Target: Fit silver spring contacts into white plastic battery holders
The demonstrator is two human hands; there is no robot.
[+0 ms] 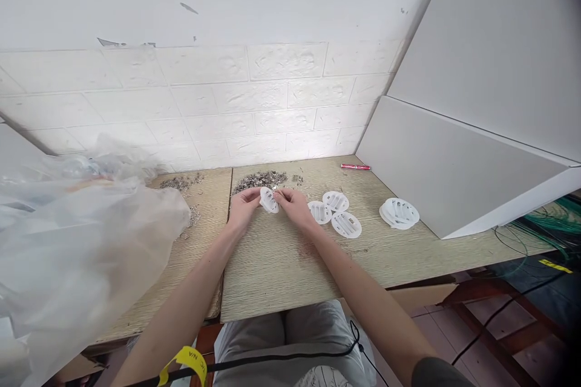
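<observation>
Between my two hands, over the middle of the table, a white slotted oval plastic disc (269, 200) is held up at a tilt. My left hand (244, 204) grips its left edge with closed fingers. The fingertips of my right hand (294, 205) are pinched together at its right edge; whether a small metal piece is between them is too small to tell. Just behind my hands lies a pile of small metal pieces (259, 180). Close to my right hand, a few more slotted discs (346, 225) lie flat on the table.
A stack of the same discs (399, 213) stands farther right, near a grey panel (472, 163). A red pen (355, 167) lies by the wall. On the left, a large translucent plastic bag (91, 254) covers much of the table (272, 278). Green wires (554, 227) hang at the right edge.
</observation>
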